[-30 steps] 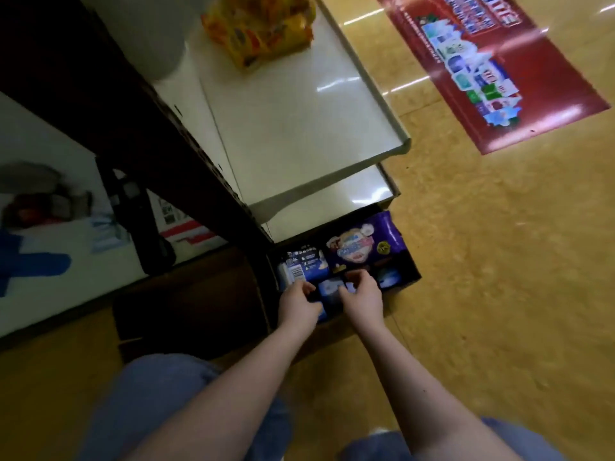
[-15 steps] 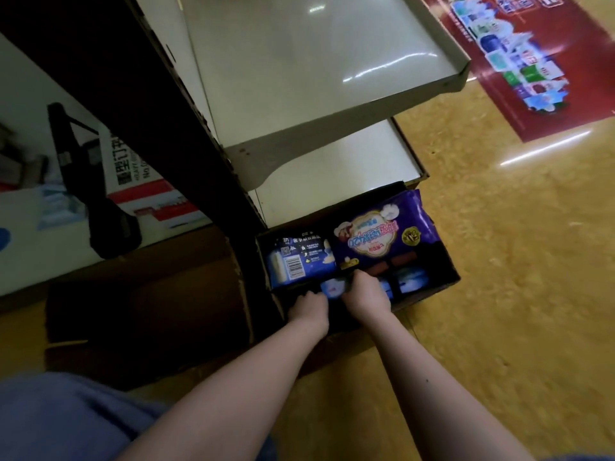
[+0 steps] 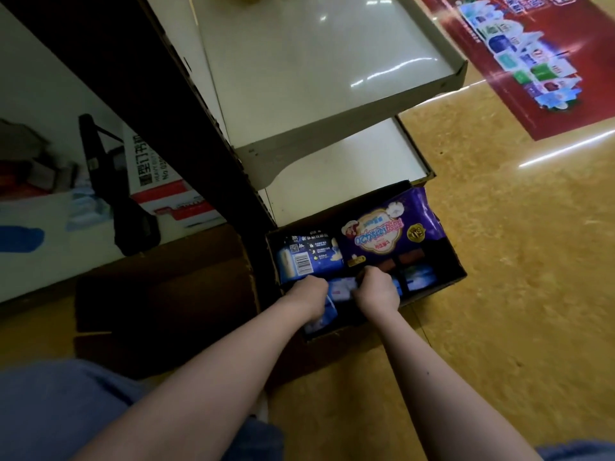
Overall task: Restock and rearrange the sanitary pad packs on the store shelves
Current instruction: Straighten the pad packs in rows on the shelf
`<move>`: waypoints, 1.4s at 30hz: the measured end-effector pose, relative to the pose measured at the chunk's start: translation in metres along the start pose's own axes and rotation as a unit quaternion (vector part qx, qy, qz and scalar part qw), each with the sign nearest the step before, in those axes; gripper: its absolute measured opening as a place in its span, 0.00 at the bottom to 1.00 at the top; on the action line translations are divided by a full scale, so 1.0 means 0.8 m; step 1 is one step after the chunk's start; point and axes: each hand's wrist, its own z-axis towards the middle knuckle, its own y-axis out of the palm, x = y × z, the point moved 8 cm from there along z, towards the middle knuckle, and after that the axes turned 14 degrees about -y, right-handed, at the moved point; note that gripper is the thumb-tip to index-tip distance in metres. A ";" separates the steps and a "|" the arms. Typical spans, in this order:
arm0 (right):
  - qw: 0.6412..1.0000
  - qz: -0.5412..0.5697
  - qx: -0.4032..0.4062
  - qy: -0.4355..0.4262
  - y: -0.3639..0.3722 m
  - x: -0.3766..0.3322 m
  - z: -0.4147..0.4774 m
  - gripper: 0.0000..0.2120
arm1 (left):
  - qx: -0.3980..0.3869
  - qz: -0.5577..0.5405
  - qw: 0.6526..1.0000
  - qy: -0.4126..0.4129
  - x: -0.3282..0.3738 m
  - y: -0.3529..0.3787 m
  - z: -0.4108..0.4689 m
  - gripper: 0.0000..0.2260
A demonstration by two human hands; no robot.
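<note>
Left hand (image 3: 307, 296) and right hand (image 3: 377, 291) clutch a blue-white plastic pad pack (image 3: 341, 289); yanking it free might tear the wrapper.

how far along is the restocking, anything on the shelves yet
Early on. Done: little shows; the upper shelf and lower shelf are mostly bare white in view. In hand: the left hand and right hand both hold a pale blue pack inside the cardboard box. Left: the purple pack, the barcode pack and others lie in the box.
</note>
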 end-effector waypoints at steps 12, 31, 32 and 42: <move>0.983 0.174 0.034 -0.056 -0.061 -0.017 -0.021 0.15 | -0.007 -0.148 0.988 0.050 -0.004 -0.051 -0.024 0.12; 0.860 0.500 0.058 0.081 -0.279 -0.174 -0.245 0.05 | -0.093 -0.622 0.777 -0.019 -0.087 -0.237 -0.328 0.13; 0.847 0.519 0.068 0.092 -0.296 -0.187 -0.261 0.06 | -0.104 -0.651 0.752 -0.024 -0.096 -0.249 -0.353 0.11; 0.786 0.610 0.052 0.087 -0.464 -0.318 -0.439 0.05 | -0.040 -0.794 0.600 -0.093 -0.166 -0.368 -0.620 0.16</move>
